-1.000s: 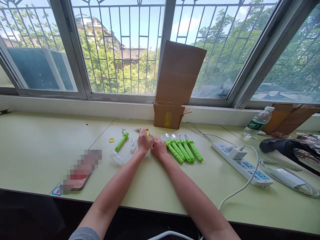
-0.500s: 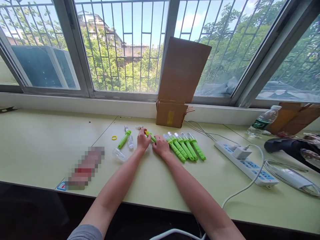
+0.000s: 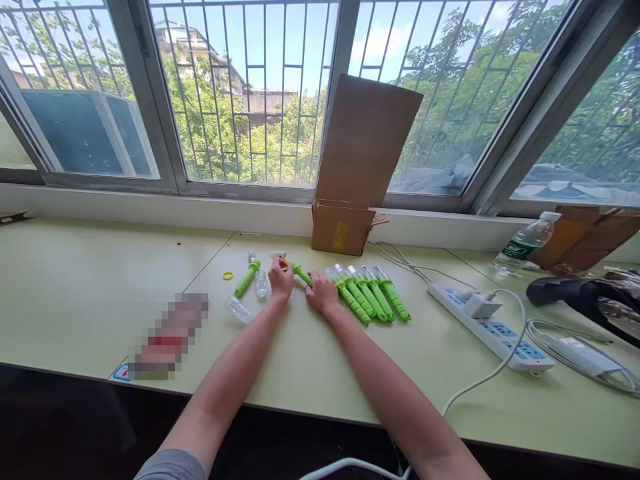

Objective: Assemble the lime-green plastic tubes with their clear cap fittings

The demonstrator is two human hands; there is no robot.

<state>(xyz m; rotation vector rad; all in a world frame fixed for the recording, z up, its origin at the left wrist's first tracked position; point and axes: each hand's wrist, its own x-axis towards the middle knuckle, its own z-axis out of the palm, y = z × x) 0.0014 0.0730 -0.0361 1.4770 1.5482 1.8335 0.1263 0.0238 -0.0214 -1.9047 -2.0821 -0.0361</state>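
My left hand (image 3: 281, 280) is closed in a pinch on a small yellow piece (image 3: 287, 264), which looks like a ring. Just right of it, my right hand (image 3: 323, 293) is wrapped round the lower part of a green handle (image 3: 301, 272), whose wider end points at the left fingers. Behind the left hand lies a small clear piece (image 3: 277, 255). To the left are another green handle (image 3: 247, 279) with a clear tip, a short clear tube (image 3: 261, 284), a larger clear tube (image 3: 239, 309) and a yellow ring (image 3: 228, 275).
Several green sticks with clear tubes (image 3: 373, 293) lie in a row right of my right hand. A cardboard box (image 3: 343, 228) stands by the window. Further right are a power strip (image 3: 493, 330) with cables, a water bottle (image 3: 527, 243) and a black object (image 3: 565, 291).
My left hand has moved slightly left, away from the green handle's end, and the yellow piece has come with it. My right hand has stayed nearly still.
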